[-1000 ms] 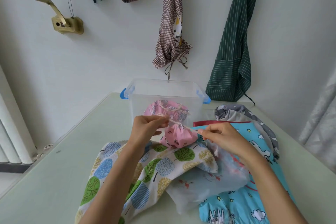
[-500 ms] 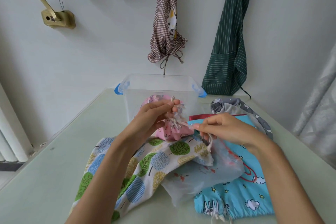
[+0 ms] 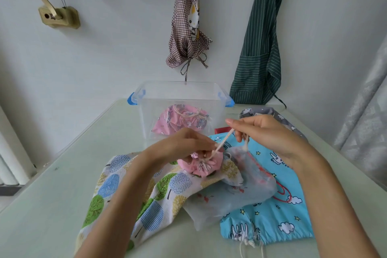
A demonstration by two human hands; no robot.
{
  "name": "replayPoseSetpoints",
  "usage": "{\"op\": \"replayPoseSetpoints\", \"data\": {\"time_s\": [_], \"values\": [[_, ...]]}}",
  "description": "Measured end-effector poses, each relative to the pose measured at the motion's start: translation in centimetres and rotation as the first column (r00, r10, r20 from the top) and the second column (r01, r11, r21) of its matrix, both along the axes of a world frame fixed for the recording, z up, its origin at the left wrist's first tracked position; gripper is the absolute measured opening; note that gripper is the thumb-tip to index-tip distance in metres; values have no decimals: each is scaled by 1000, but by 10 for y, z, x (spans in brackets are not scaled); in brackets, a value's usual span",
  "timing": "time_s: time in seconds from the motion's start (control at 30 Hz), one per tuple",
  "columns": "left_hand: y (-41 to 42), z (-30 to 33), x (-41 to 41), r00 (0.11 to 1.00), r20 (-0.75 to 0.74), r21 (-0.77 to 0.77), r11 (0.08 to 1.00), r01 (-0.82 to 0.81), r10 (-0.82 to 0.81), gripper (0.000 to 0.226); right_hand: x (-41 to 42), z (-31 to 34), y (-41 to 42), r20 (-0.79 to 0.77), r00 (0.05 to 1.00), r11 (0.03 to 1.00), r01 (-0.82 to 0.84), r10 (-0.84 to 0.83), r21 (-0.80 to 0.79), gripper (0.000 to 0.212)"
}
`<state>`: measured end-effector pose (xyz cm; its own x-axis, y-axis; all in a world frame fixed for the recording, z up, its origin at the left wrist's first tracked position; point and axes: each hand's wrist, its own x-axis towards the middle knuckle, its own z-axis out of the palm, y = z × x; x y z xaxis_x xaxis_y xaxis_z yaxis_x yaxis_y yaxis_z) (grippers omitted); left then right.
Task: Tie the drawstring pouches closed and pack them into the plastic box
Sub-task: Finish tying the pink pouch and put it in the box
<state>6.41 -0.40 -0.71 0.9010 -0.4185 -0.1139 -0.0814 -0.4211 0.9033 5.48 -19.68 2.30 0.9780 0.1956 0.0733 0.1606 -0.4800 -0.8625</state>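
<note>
The left hand (image 3: 184,144) is now pressing the small pink pouch (image 3: 200,164) down onto the tree-print fabric (image 3: 125,192) mid-tabletop, fingers curled at its gathered neck. The right hand (image 3: 266,134) is pinching the cord (image 3: 223,142), drawing it up and right. Earlier the pouch was held higher, before the plastic box (image 3: 182,98), so the knot is tightening

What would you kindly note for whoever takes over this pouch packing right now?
Left hand pinches the gathered neck of the small pink pouch, which sits on the tree-print pouch. Right hand pulls its drawstring taut, up and to the right.
Done: one tied pink pouch lies in the plastic box.
Left: finish this knot and box the pouch, then tie and pack the tree-print, translucent, blue and grey pouches.
</note>
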Motion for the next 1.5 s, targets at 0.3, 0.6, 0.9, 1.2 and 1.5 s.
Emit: {"op": "replayPoseSetpoints", "data": {"time_s": [0.3, 0.6, 0.9, 1.2, 1.5], "values": [[-15, -1, -7, 991, 16, 88, 987, 132, -133, 39, 3, -9, 20, 31, 997, 989, -70, 67, 129, 33], [10, 4, -1, 1000, -7, -220, 975, -26, 25, 34, -2, -9, -5, -56, 938, 919, -347, 342, -189, 38], [17, 2, 2, 981, -155, -418, 893, -169, 113, 20, 4, -6, -6, 239, 971, 999, -14, 4, 39, 8], [13, 4, 1, 947, -241, -543, 779, -314, 214, 10, -25, 15, 8, 191, 942, 951, -240, 277, -196, 8], [15, 0, -1, 972, -137, -520, 822, -234, 190, 27, -5, -7, 20, 257, 959, 980, -76, 122, -181, 18]]}}
